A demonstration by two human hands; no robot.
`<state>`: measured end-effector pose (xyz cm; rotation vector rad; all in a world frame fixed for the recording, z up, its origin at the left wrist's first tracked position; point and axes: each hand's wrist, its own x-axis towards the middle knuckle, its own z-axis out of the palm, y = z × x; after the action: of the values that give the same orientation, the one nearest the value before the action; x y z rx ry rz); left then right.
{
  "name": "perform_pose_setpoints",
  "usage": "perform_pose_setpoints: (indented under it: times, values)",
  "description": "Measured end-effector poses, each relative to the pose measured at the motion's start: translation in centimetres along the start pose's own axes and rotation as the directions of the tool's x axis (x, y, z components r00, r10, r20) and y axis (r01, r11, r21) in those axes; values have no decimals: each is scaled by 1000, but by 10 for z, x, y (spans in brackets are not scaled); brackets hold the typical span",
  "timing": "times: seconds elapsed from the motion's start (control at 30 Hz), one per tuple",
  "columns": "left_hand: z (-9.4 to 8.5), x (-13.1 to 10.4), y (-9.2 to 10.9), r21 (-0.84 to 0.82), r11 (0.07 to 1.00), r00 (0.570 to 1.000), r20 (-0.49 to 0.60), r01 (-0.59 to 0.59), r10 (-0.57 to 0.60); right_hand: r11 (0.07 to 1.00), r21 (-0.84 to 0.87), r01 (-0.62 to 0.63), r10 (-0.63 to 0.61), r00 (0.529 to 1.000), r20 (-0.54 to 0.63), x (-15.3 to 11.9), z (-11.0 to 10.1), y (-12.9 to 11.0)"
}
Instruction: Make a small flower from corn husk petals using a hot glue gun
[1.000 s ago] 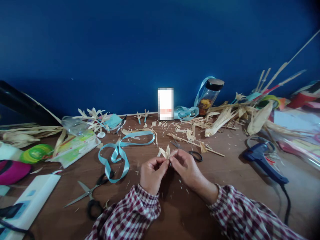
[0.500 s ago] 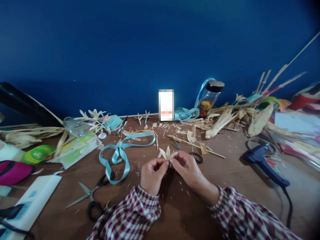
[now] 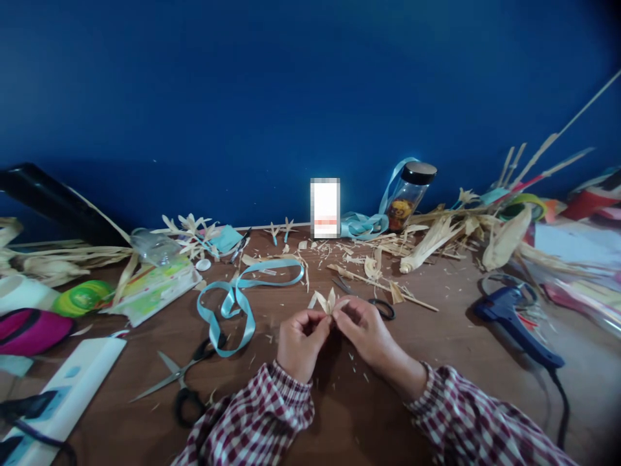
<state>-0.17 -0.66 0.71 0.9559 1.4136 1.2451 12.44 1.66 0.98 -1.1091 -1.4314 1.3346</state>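
Between my fingertips, over the middle of the brown table, is a small flower of pale dried husk (image 3: 326, 303) with pointed petals facing up. My left hand (image 3: 301, 340) pinches its base between thumb and forefinger. My right hand (image 3: 363, 330) is closed at the flower's right side, thumb and fingers pressed together on a petal; the fingers hide the flower's lower part. A second pair of scissors (image 3: 387, 309) lies partly behind my right hand. Left of my hands, light blue ribbon (image 3: 250, 323) lies in loops, overlapping the handle of open black-handled scissors (image 3: 180, 375).
A blue glue gun (image 3: 519, 323) lies at right with its cord. Dried husks (image 3: 429, 243) and scraps spread along the back, near a tilted jar (image 3: 410, 194) and more ribbon. Husk flowers (image 3: 189, 233) sit back left; a white power strip (image 3: 82, 382) lies front left.
The flower has turned slightly between my fingers, and its petals now stand closer together. Both hands keep their pinch. The whole view has shifted a little.
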Motion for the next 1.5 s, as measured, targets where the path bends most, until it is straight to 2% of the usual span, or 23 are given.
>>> perform_pose_setpoints:
  times: [0.13,0.27,0.57,0.67,0.93,1.5]
  values:
    - [-1,1,-3,-30,999,999,2,43,-43,999,35,-38,36,999,41,0,0,-5]
    - [-3,2,-6,-3,1000,1000,10,15,-15,997,49,-53,52,998,27,0,0,-7]
    - [-1,-1,-2,26,999,998,36,-42,41,1000,-5,10,-10,1000,-9,-1,-2,0]
    - [-1,-1,-3,-2,999,998,57,-33,33,1000,-16,15,-15,1000,-6,0,-2,-1]
    - [-6,8,-15,-91,995,999,0,42,-42,997,34,-70,69,998,13,0,0,0]
    - [-4,6,-15,-88,995,999,9,40,-39,999,-43,-18,18,1000,3,-2,0,2]
